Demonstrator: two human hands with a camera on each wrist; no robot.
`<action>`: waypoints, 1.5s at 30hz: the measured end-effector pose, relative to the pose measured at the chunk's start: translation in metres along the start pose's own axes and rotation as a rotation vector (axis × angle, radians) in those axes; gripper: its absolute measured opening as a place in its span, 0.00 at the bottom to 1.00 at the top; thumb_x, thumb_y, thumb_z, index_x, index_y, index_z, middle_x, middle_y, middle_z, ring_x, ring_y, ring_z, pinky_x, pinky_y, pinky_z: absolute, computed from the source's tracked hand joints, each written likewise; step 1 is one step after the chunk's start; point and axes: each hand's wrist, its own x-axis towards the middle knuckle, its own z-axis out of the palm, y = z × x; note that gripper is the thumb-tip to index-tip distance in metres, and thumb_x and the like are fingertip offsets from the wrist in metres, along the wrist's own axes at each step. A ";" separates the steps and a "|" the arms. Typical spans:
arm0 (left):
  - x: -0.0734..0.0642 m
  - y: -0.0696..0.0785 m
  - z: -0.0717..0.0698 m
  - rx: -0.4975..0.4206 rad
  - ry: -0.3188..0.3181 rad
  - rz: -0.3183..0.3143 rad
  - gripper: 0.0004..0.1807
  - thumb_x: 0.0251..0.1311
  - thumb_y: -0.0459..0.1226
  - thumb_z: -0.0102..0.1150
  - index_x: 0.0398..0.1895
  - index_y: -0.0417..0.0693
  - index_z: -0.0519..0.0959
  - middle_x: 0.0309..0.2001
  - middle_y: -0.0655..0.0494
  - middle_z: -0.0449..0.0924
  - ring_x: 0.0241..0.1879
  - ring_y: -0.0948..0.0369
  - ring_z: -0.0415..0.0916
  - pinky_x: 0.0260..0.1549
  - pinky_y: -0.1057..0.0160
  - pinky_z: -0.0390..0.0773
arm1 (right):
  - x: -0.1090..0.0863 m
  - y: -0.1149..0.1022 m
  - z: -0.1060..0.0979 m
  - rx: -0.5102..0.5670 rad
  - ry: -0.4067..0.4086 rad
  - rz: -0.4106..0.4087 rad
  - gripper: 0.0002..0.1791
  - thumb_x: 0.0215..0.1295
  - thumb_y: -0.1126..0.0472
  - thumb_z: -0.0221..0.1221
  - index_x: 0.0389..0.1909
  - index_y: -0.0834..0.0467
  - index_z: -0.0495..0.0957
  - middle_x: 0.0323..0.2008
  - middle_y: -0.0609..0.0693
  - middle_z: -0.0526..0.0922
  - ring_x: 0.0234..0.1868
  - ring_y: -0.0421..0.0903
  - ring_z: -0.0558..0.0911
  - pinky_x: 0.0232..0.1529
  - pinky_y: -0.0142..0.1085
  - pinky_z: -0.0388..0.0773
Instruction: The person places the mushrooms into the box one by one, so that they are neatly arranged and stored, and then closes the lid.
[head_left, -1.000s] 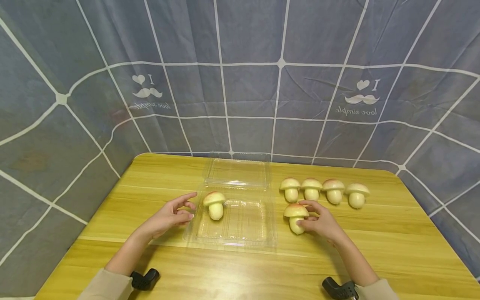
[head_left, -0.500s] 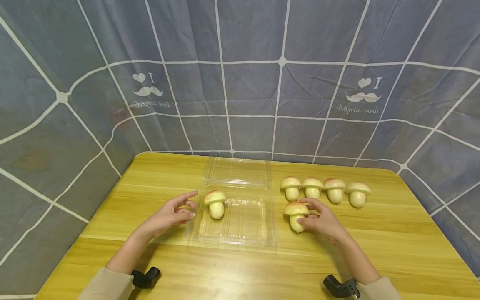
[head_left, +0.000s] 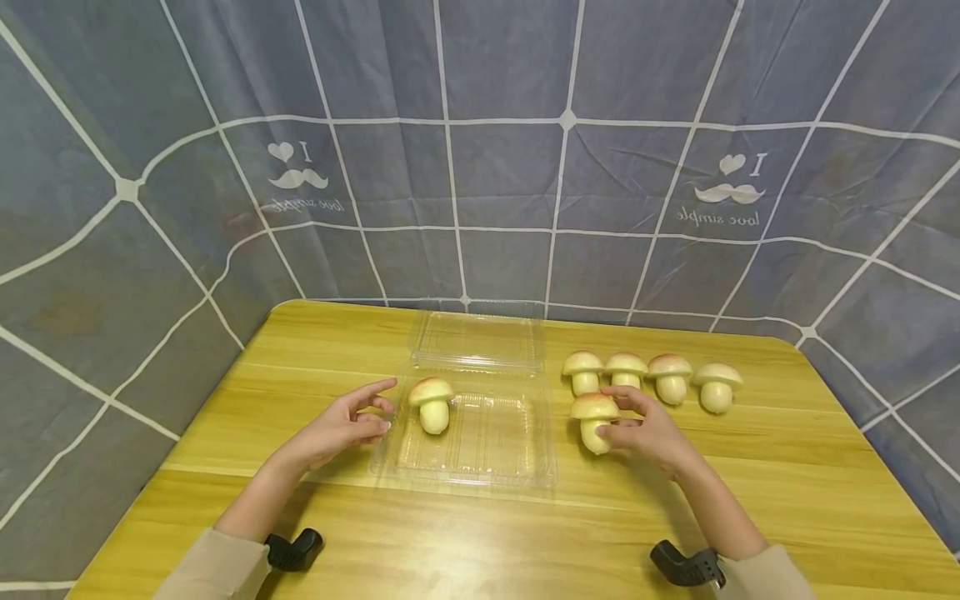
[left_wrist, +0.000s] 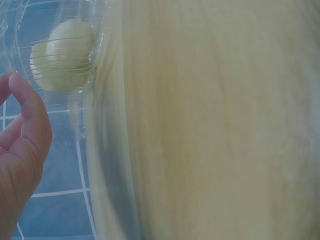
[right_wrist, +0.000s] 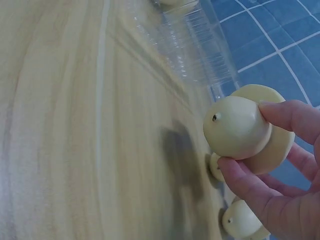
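In the head view my right hand (head_left: pixel 648 433) pinches the stem of a toy mushroom (head_left: pixel 595 407) with a yellow, reddish-topped cap. The right wrist view shows thumb and fingers on either side of the pale stem (right_wrist: pixel 235 127), above the table, with a shadow below. My left hand (head_left: pixel 347 429) is beside the left rim of a clear plastic clamshell box (head_left: pixel 480 479), fingers loosely bent and holding nothing. A second mushroom (head_left: pixel 433 408) lies in the box's left part. From the left wrist, this mushroom (left_wrist: pixel 67 55) shows through the clear wall, near my fingertips.
Several more mushrooms (head_left: pixel 671 379) lie in a row at the right, just beyond my right hand. The box's lid (head_left: pixel 477 337) is folded back toward the grey-blue curtain (head_left: pixel 510 183) behind the wooden table (head_left: pixel 465 550).
My right hand has raised the held mushroom slightly and moved it a little toward the row behind. The left hand keeps its place by the box; the head view has tilted slightly.
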 end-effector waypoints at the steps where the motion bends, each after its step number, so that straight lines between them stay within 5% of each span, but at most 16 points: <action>1: 0.000 0.000 0.000 0.001 0.000 0.000 0.38 0.62 0.31 0.54 0.72 0.37 0.47 0.51 0.38 0.61 0.40 0.57 0.72 0.39 0.65 0.76 | 0.000 -0.001 0.000 -0.008 0.004 -0.002 0.36 0.55 0.67 0.64 0.64 0.65 0.60 0.59 0.71 0.56 0.41 0.49 0.77 0.36 0.38 0.78; 19: -0.001 0.000 0.001 -0.005 -0.010 0.012 0.38 0.62 0.31 0.54 0.71 0.35 0.46 0.49 0.40 0.62 0.38 0.61 0.71 0.37 0.66 0.76 | 0.007 -0.024 0.006 0.004 -0.025 -0.042 0.37 0.54 0.66 0.64 0.64 0.65 0.61 0.58 0.71 0.60 0.42 0.49 0.75 0.40 0.44 0.79; 27: 0.000 0.000 0.000 -0.002 -0.007 0.008 0.38 0.62 0.31 0.54 0.72 0.36 0.47 0.50 0.39 0.62 0.40 0.59 0.72 0.39 0.65 0.76 | 0.018 -0.031 0.017 0.085 -0.069 -0.066 0.36 0.52 0.69 0.64 0.63 0.67 0.61 0.55 0.69 0.63 0.37 0.47 0.79 0.38 0.43 0.79; 45: 0.002 0.000 0.000 -0.004 -0.005 -0.012 0.39 0.62 0.31 0.54 0.72 0.38 0.47 0.51 0.38 0.61 0.40 0.58 0.72 0.39 0.64 0.76 | 0.036 -0.054 0.053 0.073 -0.116 -0.075 0.35 0.52 0.67 0.64 0.62 0.65 0.65 0.55 0.68 0.64 0.40 0.48 0.78 0.40 0.41 0.78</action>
